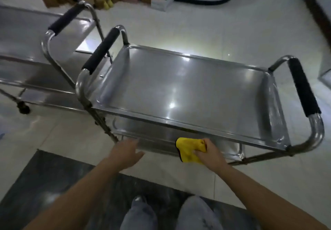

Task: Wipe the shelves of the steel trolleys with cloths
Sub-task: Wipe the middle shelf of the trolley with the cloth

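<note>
Low at frame centre my right hand (208, 153) grips the yellow cloth (189, 150) at the lower shelf (157, 136); left hand (125, 153) loose-fingered; next, a sweep along it.

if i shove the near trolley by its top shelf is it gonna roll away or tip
Probably it rolls: the neighbouring trolley shows a castor, though the near trolley hides its own. Its glossy floor tiles likely give little drag. Bare shelves suggest it is light; tipping seems unlikely.

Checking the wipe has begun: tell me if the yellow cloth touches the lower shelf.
Cannot tell. The head view shows the right hand gripping the yellow cloth before the lower shelf, contact unclear.
</note>
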